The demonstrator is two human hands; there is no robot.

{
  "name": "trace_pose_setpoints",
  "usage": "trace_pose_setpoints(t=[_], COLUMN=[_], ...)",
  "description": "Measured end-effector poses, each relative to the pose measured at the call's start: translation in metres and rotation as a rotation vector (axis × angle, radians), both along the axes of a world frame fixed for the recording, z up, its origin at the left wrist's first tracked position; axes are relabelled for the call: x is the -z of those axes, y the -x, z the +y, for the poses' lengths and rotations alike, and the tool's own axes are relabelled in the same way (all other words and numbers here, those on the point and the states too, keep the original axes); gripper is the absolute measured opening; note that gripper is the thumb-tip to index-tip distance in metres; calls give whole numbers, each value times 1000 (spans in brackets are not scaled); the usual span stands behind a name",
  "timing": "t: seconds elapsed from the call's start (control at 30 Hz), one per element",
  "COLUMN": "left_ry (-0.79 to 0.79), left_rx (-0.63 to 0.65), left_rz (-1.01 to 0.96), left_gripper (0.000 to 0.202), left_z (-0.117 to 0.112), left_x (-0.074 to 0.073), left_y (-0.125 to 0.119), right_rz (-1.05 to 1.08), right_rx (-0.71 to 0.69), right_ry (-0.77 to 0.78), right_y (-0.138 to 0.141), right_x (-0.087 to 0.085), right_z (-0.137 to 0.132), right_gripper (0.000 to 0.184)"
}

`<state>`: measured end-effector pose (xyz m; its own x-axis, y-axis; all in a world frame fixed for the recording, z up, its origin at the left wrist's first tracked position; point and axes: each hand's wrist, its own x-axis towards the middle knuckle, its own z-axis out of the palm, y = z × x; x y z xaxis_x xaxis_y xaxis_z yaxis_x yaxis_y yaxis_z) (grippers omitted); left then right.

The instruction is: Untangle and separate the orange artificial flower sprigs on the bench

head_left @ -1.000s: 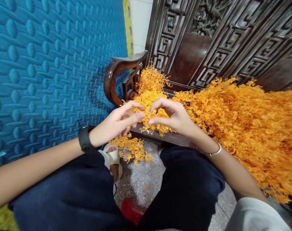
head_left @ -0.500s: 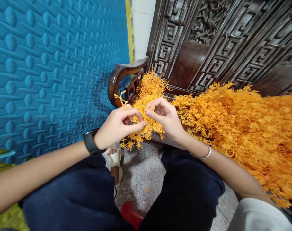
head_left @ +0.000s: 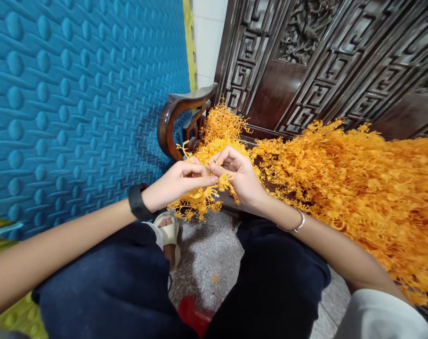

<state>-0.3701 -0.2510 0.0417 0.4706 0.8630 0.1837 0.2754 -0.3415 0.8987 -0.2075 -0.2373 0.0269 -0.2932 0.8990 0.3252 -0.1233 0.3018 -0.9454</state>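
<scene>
My left hand (head_left: 180,181) is closed around an orange branching plastic sprig (head_left: 184,149), whose thin forked end sticks up past the knuckles. Its thumb and forefinger point towards my right hand (head_left: 244,181). That hand is pinched, with orange bits (head_left: 219,163) showing at its fingertips. Both sets of fingertips meet or nearly touch, and the exact contact is partly hidden by the fingers. Right behind and below them lies a small heap of orange plastic sprigs (head_left: 222,122) on a dark wooden bench.
A much larger pile of orange sprigs (head_left: 376,188) spreads along the bench to the right. The curved wooden armrest (head_left: 169,122) stands left of the heap, before a carved backrest (head_left: 280,89). Blue foam matting (head_left: 76,103) covers the left side. Something red (head_left: 192,315) lies on the speckled floor (head_left: 214,249).
My hands have come together, closing the gap between their fingertips. The sprig in my left hand has dipped slightly and shifted right with it.
</scene>
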Motion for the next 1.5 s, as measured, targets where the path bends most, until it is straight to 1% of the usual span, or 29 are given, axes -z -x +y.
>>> trace_pose_setpoints(t=[0.13,0.23,0.37,0.5,0.57,0.7,0.83,0.93,1.1,1.17,1.23,1.27,1.33,1.37,1.4,1.43,1.47,1.5], left_ry=[61,29,-61,-115,-113,-98,-117,-145,-180,-197,-206,-216,-255,-282,-308,-313,-307,-296], left_rx=[28,6,-9,17,29,-5,-90,-164,-203,-239,-278,-287,-294,-294,-314,-326,-304,-279], left_rz=[30,31,-21,14,0,-32,-116,-183,-230,-247,-259,-258,-242,-227,-220,-203,-177,-151], left_gripper=[21,16,25,28,29,30,33,35,32,32,33,34,34,33,33,34,34,33], left_z=[3,5,6,5,5,9,15,18,24,26,26,25,18,14,9,4,0,-3], left_x=[1,3,3,1,1,4,10,13,11,10,9,8,4,1,-2,-5,-8,-11], left_y=[0,0,1,-1,-3,-7,-11,-17,-30,-36,-39,-40,-39,-37,-35,-33,-31,-29], right_rz=[56,76,58,49,45,27,36,29,71,74,49,38,47,83,131,155,150,135], right_rx=[-37,-48,-33,-19,15,132,265,343,423,437,466,501,645,761,896,974,962,924], right_ry=[24,29,71,65,36,-12,-88,-116,-127,-146,-173,-188,-219,-216,-185,-129,-38,21], right_y=[-1,-4,-9,-15,-18,-19,-15,-15,-12,-13,-24,-34,-65,-83,-101,-116,-128,-136], right_x=[1,0,-1,-3,-3,-2,-4,-7,-10,-9,-7,-5,0,4,10,18,27,36], right_z=[3,6,7,9,11,16,22,27,33,42,60,71,92,100,105,107,108,107], right_gripper=[34,31,31,31,30,29,31,32,31,31,30,31,33,37,41,43,43,42])
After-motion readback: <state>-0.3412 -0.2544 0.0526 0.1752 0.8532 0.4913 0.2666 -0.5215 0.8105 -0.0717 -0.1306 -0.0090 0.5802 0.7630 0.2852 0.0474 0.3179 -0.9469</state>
